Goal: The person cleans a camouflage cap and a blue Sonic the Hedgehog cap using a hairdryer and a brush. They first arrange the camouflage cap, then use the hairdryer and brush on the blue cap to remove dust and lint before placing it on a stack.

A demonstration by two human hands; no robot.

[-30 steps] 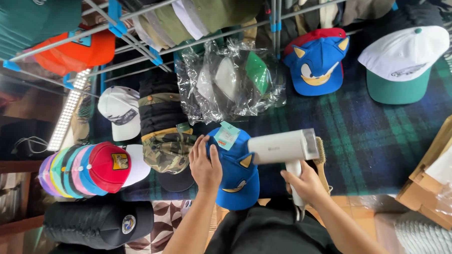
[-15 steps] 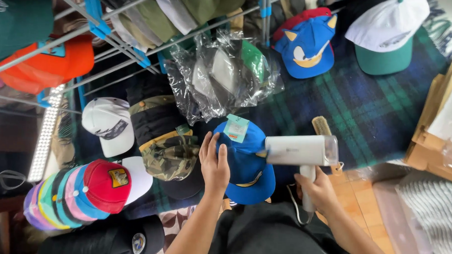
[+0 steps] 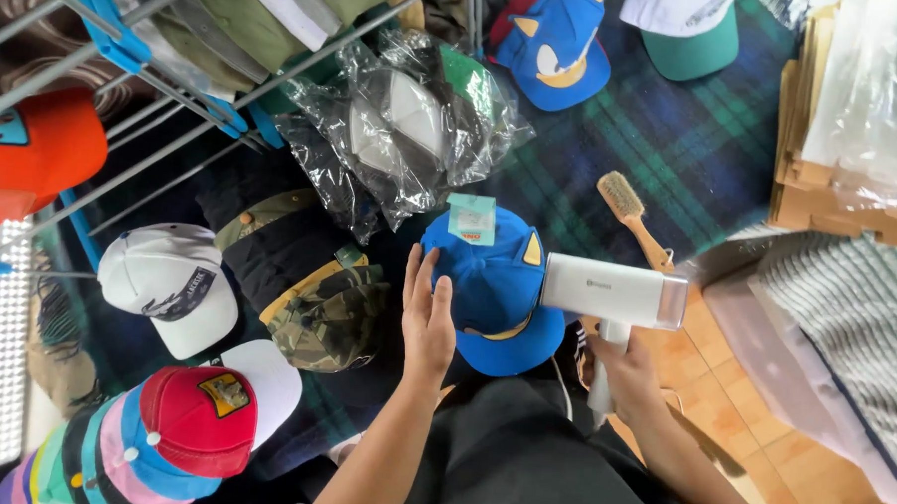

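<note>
Plaid blanket [image 3: 671, 150] on the floor, strewn with caps. Blue cap [image 3: 497, 293] at centre, crown up, a paper tag on top. Left hand [image 3: 426, 316] lies flat, fingers extended, against the cap's left side, steadying it. Right hand [image 3: 623, 372] has its grip clamped on the handle of a white handheld steamer [image 3: 611, 292], nozzle touching the cap's right side. Wooden brush [image 3: 634, 219] just beyond. Steaming appears under way; a further pass would call for turning the cap.

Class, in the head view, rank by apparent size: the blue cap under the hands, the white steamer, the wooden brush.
1. Blue cap
2. Steamer
3. Brush, clearly smallest.
</note>
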